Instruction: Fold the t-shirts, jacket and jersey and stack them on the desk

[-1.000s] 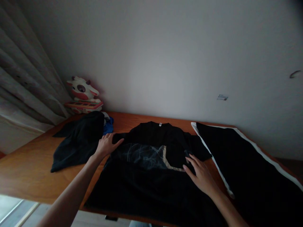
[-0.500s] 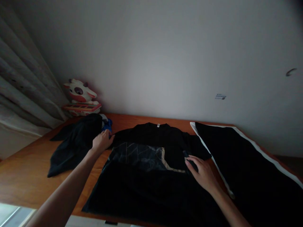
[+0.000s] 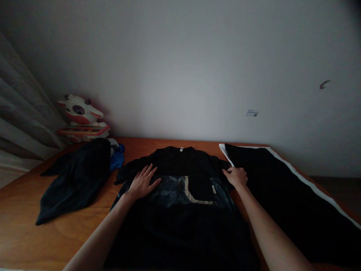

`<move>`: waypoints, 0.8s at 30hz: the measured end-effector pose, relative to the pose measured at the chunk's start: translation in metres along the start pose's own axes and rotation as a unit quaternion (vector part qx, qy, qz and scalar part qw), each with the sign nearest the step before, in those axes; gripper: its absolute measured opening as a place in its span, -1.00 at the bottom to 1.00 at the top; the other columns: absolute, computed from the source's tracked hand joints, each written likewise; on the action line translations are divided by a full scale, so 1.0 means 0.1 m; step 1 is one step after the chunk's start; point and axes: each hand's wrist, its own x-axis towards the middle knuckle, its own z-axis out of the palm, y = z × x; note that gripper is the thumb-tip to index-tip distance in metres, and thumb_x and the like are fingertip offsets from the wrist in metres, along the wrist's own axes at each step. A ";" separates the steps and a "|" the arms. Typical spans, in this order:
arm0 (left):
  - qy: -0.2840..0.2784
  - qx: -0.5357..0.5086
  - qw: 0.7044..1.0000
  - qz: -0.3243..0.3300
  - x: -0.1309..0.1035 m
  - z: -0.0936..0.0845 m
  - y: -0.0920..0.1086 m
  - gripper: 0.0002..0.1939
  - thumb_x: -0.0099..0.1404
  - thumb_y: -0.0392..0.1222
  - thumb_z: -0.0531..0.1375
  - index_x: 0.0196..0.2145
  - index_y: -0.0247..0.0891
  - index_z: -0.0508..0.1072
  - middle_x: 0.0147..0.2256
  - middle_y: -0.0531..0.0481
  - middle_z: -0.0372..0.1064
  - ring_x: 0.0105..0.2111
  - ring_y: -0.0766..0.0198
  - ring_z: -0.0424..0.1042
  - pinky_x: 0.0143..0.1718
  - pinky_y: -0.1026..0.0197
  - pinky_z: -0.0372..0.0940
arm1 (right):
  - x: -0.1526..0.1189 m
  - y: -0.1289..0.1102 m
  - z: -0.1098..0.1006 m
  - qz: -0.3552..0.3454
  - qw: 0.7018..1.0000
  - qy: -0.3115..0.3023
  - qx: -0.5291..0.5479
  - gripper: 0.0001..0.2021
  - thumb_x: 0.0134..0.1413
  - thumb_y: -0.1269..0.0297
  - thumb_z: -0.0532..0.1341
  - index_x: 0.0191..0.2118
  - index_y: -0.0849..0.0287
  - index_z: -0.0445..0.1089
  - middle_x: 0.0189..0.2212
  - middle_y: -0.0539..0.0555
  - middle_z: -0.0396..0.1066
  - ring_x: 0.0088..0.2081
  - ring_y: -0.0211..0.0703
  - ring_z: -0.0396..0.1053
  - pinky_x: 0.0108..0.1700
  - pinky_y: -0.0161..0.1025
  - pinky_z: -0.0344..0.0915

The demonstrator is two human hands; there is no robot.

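Our left hand [image 3: 143,184] has left sleeve [image 3: 130,168]; now rests flat, fingers spread, gripping nothing, on black shirt [image 3: 180,229], collar toward bench's [image 3: 22,205] back edge. Our right hand [image 3: 237,177], shifted off pocket [image 3: 200,188], curls, seemingly pinching opposite cuff; we judge cloth steadied.

Looks like a room in a home. Has a cow-shaped toy keyboard [image 3: 81,117] near a hanging curtain [image 3: 19,105], a black T-shirt [image 3: 175,229] and a crumpled dark garment [image 3: 80,178] laid on a wooden desk [image 3: 22,210], and a plain pale wall [image 3: 180,56] with a small sticker [image 3: 252,113].
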 end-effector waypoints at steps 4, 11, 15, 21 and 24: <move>-0.020 0.023 0.999 -0.022 -0.01 -0.05 0.01 -0.25 0.44 0.32 -0.07 0.40 -0.17 0.18 0.45 -0.17 -0.08 0.44 -0.12 -0.07 0.34 -0.24 0.03 | 0.13 -0.03 -0.09 -0.017 0.999 -0.001 0.033 -0.80 0.22 0.14 0.24 -0.18 0.14 0.50 -0.30 0.16 0.51 -0.22 0.02 0.51 -0.18 -0.18 0.33; -0.051 0.036 0.997 -0.044 -0.02 -0.12 0.10 -0.26 0.46 0.25 -0.08 0.43 -0.19 0.10 0.47 -0.16 -0.15 0.45 -0.11 -0.11 0.34 -0.30 0.00 | 0.06 0.31 -0.38 0.013 0.994 0.095 0.045 -0.79 0.31 0.28 0.09 0.01 0.13 0.33 -0.16 0.18 0.49 -0.18 -0.02 0.50 -0.26 -0.23 0.22; -0.042 0.031 0.995 -0.086 0.05 -0.13 0.23 -0.33 0.46 0.17 -0.08 0.37 -0.25 0.22 0.44 -0.24 -0.04 0.42 -0.23 -0.03 0.29 -0.41 0.02 | 0.04 0.59 -0.37 0.012 0.996 0.078 0.035 -0.78 0.28 0.29 0.13 0.01 0.09 0.35 -0.12 0.16 0.50 -0.17 -0.02 0.50 -0.23 -0.21 0.25; 0.042 -0.093 0.994 0.043 0.58 0.02 0.90 -0.45 0.44 0.02 -0.01 0.23 -0.33 0.36 0.38 -0.31 0.10 0.40 -0.17 0.04 0.39 -0.29 -0.11 | 0.08 0.85 -0.25 -0.094 0.975 0.129 0.157 -0.76 0.19 0.32 0.08 -0.11 0.12 0.45 -0.11 0.18 0.52 -0.06 0.02 0.46 0.05 -0.08 0.32; 0.031 -0.197 0.968 0.152 0.96 0.15 1.40 -0.50 0.44 -0.02 0.00 0.20 -0.28 0.39 0.35 -0.28 0.19 0.39 -0.05 0.09 0.40 -0.17 -0.06 | 0.02 0.88 -0.16 -0.139 0.948 0.187 0.215 -0.73 0.20 0.28 0.03 -0.13 0.14 0.46 -0.11 0.23 0.49 -0.03 0.05 0.44 0.13 0.00 0.31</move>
